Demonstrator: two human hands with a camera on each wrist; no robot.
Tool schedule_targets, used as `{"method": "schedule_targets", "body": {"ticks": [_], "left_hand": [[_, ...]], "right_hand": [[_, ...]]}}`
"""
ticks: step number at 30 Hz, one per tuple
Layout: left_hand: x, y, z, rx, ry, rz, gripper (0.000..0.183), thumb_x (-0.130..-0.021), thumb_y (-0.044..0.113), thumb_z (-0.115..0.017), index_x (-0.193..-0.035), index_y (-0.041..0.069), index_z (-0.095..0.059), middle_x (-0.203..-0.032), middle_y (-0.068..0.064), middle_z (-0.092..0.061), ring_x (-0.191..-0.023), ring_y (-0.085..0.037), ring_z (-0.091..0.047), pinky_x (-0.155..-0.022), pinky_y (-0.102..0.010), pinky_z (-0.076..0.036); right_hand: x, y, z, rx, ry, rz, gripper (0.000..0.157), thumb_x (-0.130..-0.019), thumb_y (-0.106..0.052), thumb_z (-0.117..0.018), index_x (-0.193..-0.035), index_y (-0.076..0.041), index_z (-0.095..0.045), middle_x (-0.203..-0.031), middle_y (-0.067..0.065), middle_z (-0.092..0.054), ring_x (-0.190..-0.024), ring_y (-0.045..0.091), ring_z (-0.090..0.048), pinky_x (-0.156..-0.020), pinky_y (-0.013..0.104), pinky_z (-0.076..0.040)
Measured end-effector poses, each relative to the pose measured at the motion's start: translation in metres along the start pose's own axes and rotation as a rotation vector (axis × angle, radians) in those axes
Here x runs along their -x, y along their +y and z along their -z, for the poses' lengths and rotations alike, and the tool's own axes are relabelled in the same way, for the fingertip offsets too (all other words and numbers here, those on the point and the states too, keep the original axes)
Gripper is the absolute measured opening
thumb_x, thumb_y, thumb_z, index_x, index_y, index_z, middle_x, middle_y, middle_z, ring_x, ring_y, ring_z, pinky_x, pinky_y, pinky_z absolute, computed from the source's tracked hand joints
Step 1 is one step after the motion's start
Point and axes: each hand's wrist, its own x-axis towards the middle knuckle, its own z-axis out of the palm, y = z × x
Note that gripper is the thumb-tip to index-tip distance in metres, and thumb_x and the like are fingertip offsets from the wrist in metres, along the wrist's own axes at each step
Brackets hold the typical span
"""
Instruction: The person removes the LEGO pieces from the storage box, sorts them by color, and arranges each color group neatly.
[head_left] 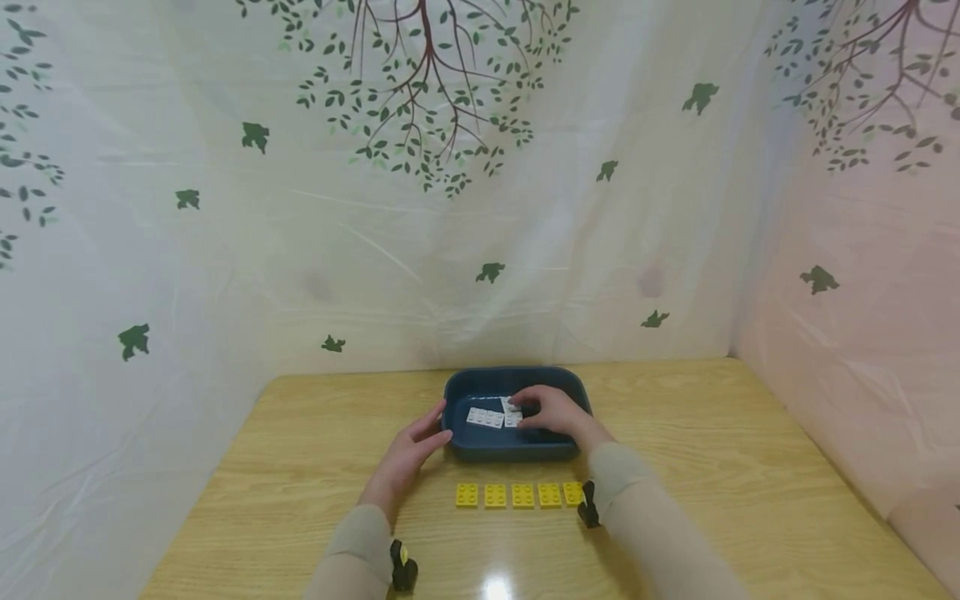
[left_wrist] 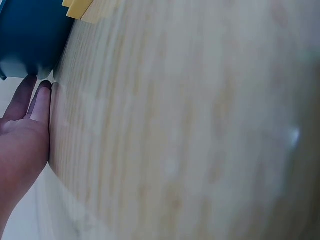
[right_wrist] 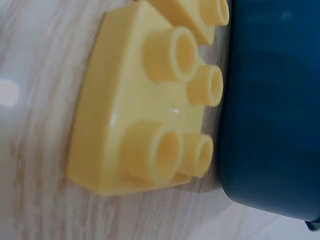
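A dark blue bin (head_left: pixel 517 452) stands toward the back of the table, with white toy building bricks (head_left: pixel 485 417) inside it. My left hand (head_left: pixel 405 458) is at the bin's left end, its straight fingers and thumb touching the wall. In the left wrist view, the fingertips of that left hand (left_wrist: pixel 25 135) meet the blue bin (left_wrist: pixel 32 37). Reaching in over the right side, my right hand (head_left: pixel 557 412) pinches a white brick (head_left: pixel 512 419) between thumb and fingers. The right wrist view does not show this hand.
Several yellow building bricks (head_left: pixel 522 496) lie in a row in front of the bin; one yellow brick (right_wrist: pixel 110 115) fills much of the right wrist view. The wooden table (head_left: pixel 315 442) meets a leaf-patterned curtain (head_left: pixel 375 283) at the back. Dark devices sit at both wrists.
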Motion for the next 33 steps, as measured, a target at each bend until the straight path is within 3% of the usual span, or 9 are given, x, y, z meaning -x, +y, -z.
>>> {"method": "schedule_targets", "body": {"ticks": [16, 28, 33], "left_hand": [[-0.006, 0.000, 0.004, 0.023, -0.009, -0.006, 0.057, -0.097, 0.023, -0.065, -0.150, 0.027, -0.045, -0.153, -0.010, -0.042, -0.142, -0.032, -0.035, -0.113, -0.060, -0.024], [-0.010, -0.001, 0.006, 0.014, -0.026, -0.018, 0.059, -0.097, 0.024, -0.065, -0.151, 0.025, -0.043, -0.153, -0.010, -0.043, -0.141, -0.032, -0.037, -0.113, -0.059, -0.025], [-0.011, 0.000, 0.007, 0.013, -0.028, -0.015, 0.058, -0.098, 0.025, -0.064, -0.151, 0.025, -0.043, -0.152, -0.011, -0.043, -0.141, -0.032, -0.036, -0.113, -0.060, -0.025]], "right_hand": [[-0.008, -0.002, -0.006, 0.031, -0.047, 0.017, 0.034, -0.078, -0.010, -0.084, -0.110, -0.010, -0.074, -0.110, 0.003, -0.071, -0.104, 0.023, -0.063, -0.098, 0.045, -0.047], [-0.014, -0.006, -0.010, 0.027, -0.052, -0.051, 0.033, -0.078, -0.006, -0.084, -0.109, -0.012, -0.075, -0.106, 0.001, -0.070, -0.096, 0.017, -0.063, -0.092, 0.041, -0.052], [-0.014, -0.007, -0.007, 0.048, -0.044, -0.021, 0.033, -0.079, -0.005, -0.083, -0.110, -0.011, -0.075, -0.107, 0.002, -0.070, -0.095, 0.018, -0.063, -0.090, 0.040, -0.053]]}}
